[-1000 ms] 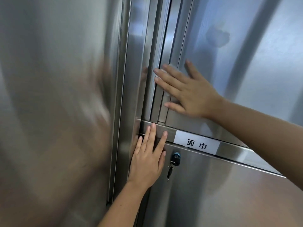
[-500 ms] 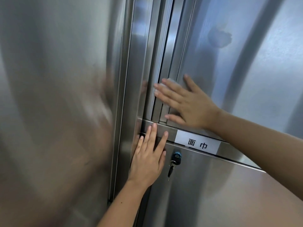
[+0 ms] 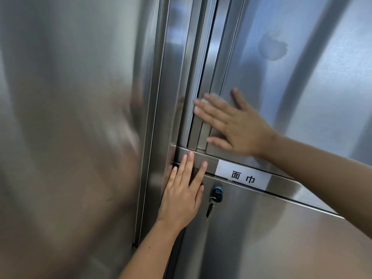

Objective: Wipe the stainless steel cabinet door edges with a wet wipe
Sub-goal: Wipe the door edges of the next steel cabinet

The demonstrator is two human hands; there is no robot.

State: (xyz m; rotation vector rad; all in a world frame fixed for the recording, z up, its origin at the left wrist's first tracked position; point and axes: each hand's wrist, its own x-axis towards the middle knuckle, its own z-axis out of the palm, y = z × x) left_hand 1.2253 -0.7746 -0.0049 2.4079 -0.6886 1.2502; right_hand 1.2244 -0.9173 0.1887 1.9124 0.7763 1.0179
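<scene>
Wiping the cabinet door edge [image 3: 203, 77]: right hand [image 3: 239, 125] presses the wet wipe [image 3: 214, 97] flat under spread fingers [image 3: 209, 109], just above the rail [image 3: 209, 159]. Left hand [image 3: 182, 196] braces, fingers straight. Best: even pressure, tracking the grooves.

White label [image 3: 242, 175]; key [image 3: 210, 208], seemingly in lock [image 3: 217, 191].

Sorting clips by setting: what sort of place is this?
Likely a storage area in a commercial or institutional site, perhaps for linen: stainless steel cabinet doors, a printed label reading 面巾 (face towel), and a lock with its key inserted.
</scene>
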